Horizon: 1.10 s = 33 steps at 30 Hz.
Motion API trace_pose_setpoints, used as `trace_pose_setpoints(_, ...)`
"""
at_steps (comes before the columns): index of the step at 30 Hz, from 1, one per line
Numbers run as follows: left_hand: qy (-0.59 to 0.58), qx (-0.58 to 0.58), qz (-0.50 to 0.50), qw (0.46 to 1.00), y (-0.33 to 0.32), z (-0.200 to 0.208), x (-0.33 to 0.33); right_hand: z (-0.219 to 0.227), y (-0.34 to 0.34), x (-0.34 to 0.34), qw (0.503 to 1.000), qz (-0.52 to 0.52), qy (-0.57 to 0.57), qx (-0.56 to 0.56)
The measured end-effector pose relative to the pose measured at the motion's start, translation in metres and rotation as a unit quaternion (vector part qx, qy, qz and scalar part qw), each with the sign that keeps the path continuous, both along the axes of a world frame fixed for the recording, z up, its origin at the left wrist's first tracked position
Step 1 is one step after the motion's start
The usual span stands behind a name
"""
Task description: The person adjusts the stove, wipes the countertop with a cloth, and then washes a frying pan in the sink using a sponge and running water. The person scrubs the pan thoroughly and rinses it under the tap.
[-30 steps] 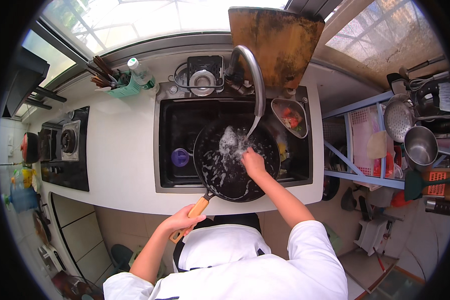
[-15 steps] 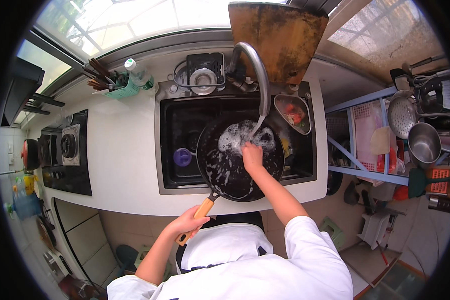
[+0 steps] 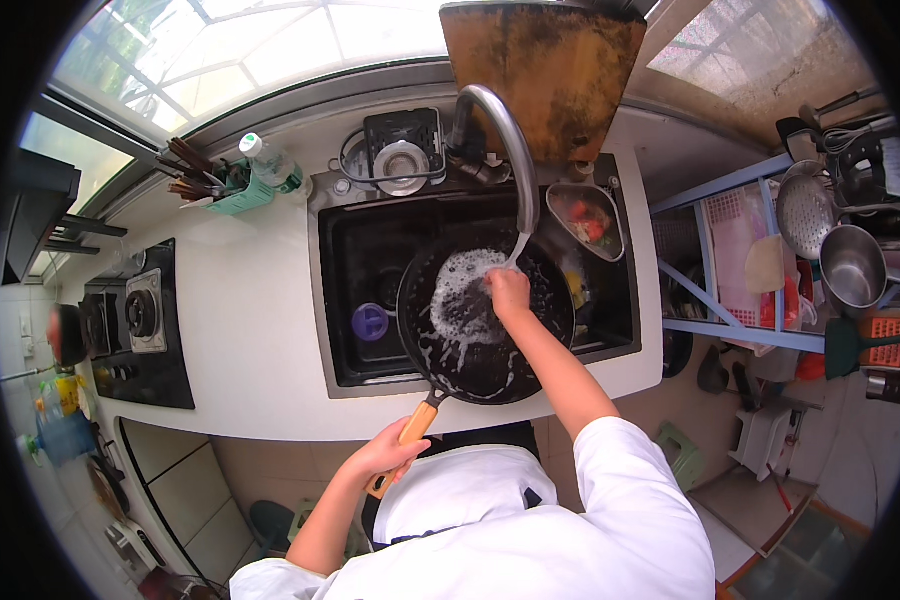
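A large black frying pan rests over the black sink, wet inside. My left hand is wrapped round its wooden handle, which points toward me. Inside the pan, my right hand is closed over white suds; whatever its fingers hold is hidden. Just beyond that hand, the curved metal tap runs a stream of water into the pan. A purple round item lies in the sink left of the pan.
A corner strainer with red scraps sits at the sink's back right. Behind the tap leans a wooden chopping board. A plastic bottle and a green utensil holder stand back left; a gas hob is far left.
The suds have spread leftward and nearer to me in the pan. My right hand has shifted slightly within it, while my left hand keeps its grip on the handle.
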State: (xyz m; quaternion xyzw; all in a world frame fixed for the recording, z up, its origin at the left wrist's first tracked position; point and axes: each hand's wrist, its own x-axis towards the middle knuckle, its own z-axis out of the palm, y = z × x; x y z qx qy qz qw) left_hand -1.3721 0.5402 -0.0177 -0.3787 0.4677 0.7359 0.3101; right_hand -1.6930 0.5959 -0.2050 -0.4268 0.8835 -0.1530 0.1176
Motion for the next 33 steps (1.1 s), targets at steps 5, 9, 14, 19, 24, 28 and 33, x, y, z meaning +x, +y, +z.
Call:
trace_pose_setpoints(5,-0.001,-0.007,0.008,1.0,0.0,-0.008,0.007,0.006,0.002,0.027,0.999,0.039,-0.018,0.021)
trace_pose_setpoints(9,0.004,-0.007,0.0,1.0,-0.002,0.001,-0.001,-0.007,-0.007,-0.01,0.998,0.015,0.059,-0.018)
trace_pose_setpoints(14,-0.008,-0.015,-0.002,1.0,-0.003,-0.001,0.005,0.0,-0.001,0.013,0.999,0.005,-0.034,0.008)
trace_pose_setpoints(19,0.009,-0.001,0.0,1.0,-0.004,0.005,-0.001,-0.008,-0.003,-0.006,1.0,-0.026,0.0,0.0)
trace_pose_setpoints(24,-0.01,-0.016,-0.016,1.0,-0.002,-0.005,0.006,0.007,0.01,0.014,0.988,-0.06,-0.141,-0.019)
trace_pose_setpoints(28,0.004,0.008,-0.002,1.0,-0.004,-0.004,0.004,0.005,-0.011,-0.007,0.983,-0.115,-0.142,-0.02)
trace_pose_setpoints(33,-0.003,-0.004,-0.012,1.0,-0.001,-0.008,0.009,0.014,0.004,0.023,0.985,-0.067,-0.155,-0.027)
